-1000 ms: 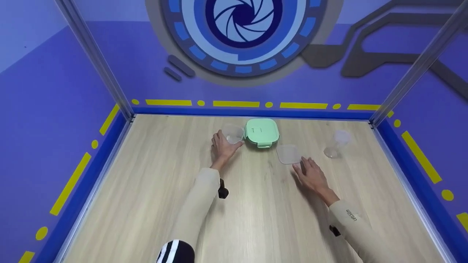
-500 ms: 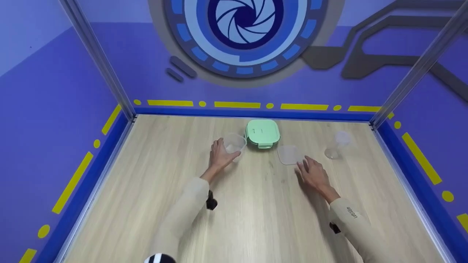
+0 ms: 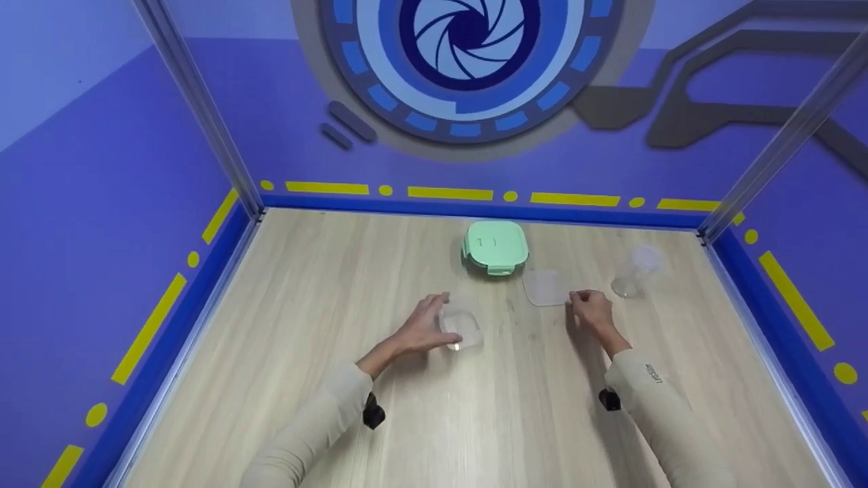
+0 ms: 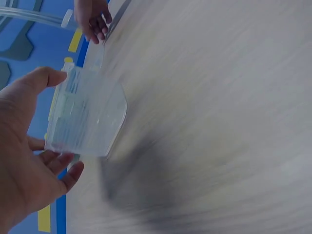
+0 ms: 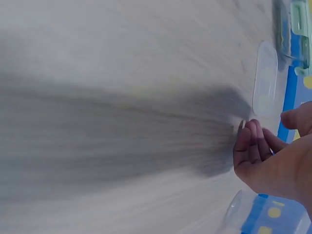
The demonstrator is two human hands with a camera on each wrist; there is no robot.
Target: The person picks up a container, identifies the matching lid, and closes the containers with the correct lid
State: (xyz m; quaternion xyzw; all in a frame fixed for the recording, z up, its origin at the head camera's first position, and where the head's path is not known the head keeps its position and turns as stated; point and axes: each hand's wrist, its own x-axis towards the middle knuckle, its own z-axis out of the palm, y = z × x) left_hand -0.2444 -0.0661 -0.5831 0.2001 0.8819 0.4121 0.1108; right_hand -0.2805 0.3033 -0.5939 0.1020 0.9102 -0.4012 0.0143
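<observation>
A clear plastic food container (image 3: 463,330) is held between the thumb and fingers of my left hand (image 3: 422,327). The left wrist view shows the see-through container (image 4: 90,114) above the table, its shadow below. My right hand (image 3: 593,312) is low over the table, its fingertips at the right edge of a flat clear square lid (image 3: 546,288). In the right wrist view, the lid (image 5: 265,78) lies flat just past the bent fingers (image 5: 253,146), with the thumb apart from them. Whether they touch it, I cannot tell.
A glass box with a mint-green clip lid (image 3: 498,245) stands at the back, behind and left of the flat lid. Further right stands a clear, hard-to-see vessel (image 3: 625,287). Blue panels (image 3: 339,156) enclose the wooden table (image 3: 325,271) at the back and sides.
The left hand has brought the clear container from beside the green-lidded box toward the front. My right hand's fingers have drawn closer together at the flat lid's edge.
</observation>
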